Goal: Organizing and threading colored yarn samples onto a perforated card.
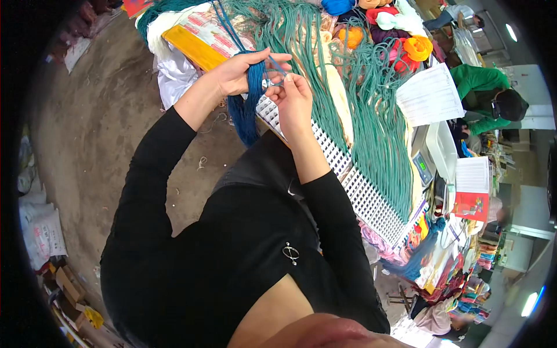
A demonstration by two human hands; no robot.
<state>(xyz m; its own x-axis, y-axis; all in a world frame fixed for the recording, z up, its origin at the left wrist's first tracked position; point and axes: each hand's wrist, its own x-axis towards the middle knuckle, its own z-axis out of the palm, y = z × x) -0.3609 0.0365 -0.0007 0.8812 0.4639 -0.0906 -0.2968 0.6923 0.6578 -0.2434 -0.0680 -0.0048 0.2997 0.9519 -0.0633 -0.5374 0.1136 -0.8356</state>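
Left hand (235, 72) grips blue yarn hank (246, 110); right hand (295, 98) pinches a strand beside it, over white grid tray (360, 191), teal yarn (377, 127) right.

The yarn bundle (248, 110) was dark blue, the long strands (371, 127) on the table teal green. The grid panel (360, 191) was white. Yarn balls (415, 47) were orange, perhaps also red. The sleeves (156, 174) were black, a co-worker's jacket (478, 81) green.

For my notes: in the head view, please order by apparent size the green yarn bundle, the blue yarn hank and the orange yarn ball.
1. green yarn bundle
2. blue yarn hank
3. orange yarn ball, farther away, so the true size is unsure.
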